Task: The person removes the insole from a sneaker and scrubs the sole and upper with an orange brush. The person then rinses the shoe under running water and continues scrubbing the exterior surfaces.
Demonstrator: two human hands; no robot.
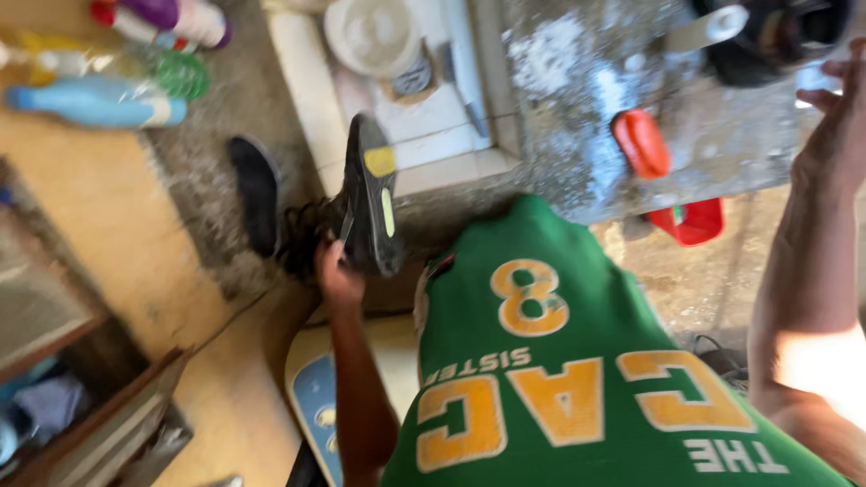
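At the far left, a pale blue plastic bottle [95, 102] lies on its side on the yellow floor among other coloured bottles, and a second black shoe [255, 192] rests sole-up on the rough grey ground just beside the one being handled. The left hand [337, 271] is clenched around the heel end of a black lace-up shoe with a yellow patch on its dark sole [372, 194], holding it up off the ground with the sole turned toward the camera and the laces hanging loose beneath. Behind it a white round plastic bucket [372, 34] sits in a white tiled basin. The step in hand looks like carrying or turning the shoe over near the wash area; a firmer hold nearer the middle would steady it before it goes anywhere. Further right, an orange-red scrubbing brush [641, 142] lies on the wet speckled concrete worktop [577, 81]. The right hand [834, 117] is raised at the frame's edge, fingers half spread near something pale; whether it grasps it cannot be told.
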